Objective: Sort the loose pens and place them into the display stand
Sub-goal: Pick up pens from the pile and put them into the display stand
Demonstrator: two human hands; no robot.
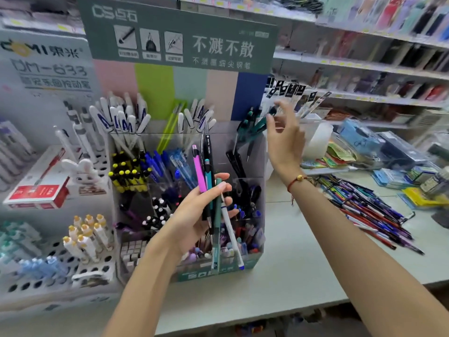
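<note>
While the left hand [194,210] grips several pens [209,181], the right hand [284,139] hovers — fingers spread, holding nothing.

We've got open counter [286,239] at about 4 o'clock from the display stand [187,190], between it and the loose pen pile [364,210] over at 3 o'clock. That strip is the easy way in. At 9 o'clock a white peg rack [80,259] sits right against the stand, so nothing gets through there. The back compartments are crammed with upright pens, and the green header card [179,37] walls off 12 o'clock. The stand's upper-right pocket [245,152] still looks roomy.
</note>
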